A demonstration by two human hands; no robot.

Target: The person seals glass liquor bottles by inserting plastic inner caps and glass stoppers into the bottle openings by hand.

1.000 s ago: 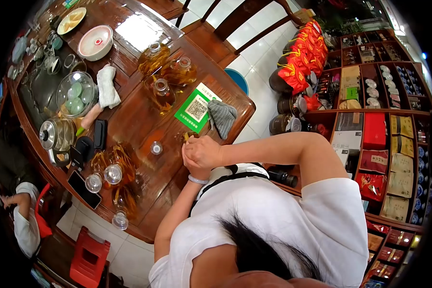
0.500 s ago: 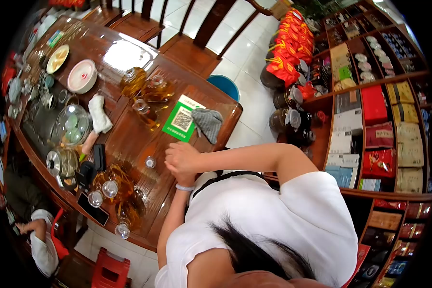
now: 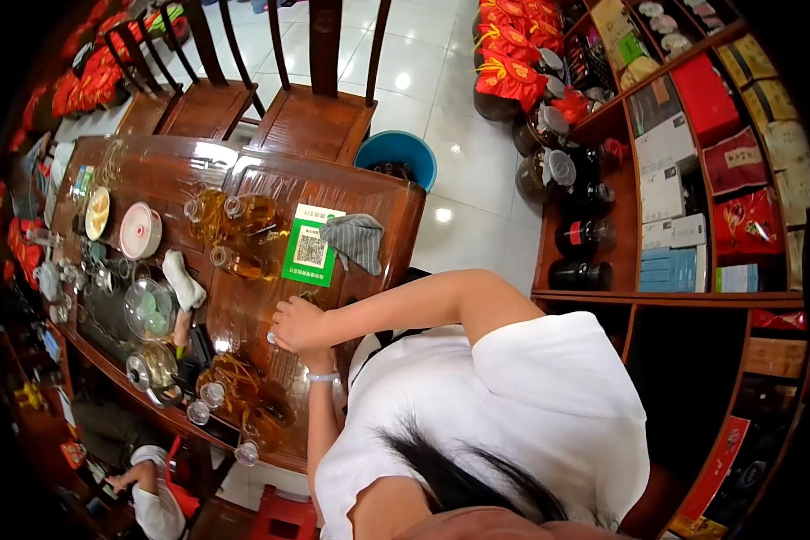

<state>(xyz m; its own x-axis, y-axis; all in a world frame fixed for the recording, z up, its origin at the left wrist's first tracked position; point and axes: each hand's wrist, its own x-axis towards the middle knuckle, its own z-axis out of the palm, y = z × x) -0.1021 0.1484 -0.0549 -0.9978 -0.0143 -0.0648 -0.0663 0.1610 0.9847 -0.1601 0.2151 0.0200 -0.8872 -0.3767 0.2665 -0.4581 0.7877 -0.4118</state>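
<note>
Fingers [image 3: 284, 316] of the right hand [image 3: 306, 326] curl near the green card [image 3: 311, 247], their hold impossible to tell.

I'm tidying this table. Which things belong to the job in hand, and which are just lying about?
Probably the job's:
amber bottles
clear stopper, partly hidden by the right hand

Probably just lying about:
striped grey cloth
green QR card
white towel
white bowl

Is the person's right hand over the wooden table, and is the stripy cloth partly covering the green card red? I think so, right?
Not quite: the stripy cloth is grey, as the head view shows. The right hand is over the wooden table, and the cloth partly covers the green card.
</note>
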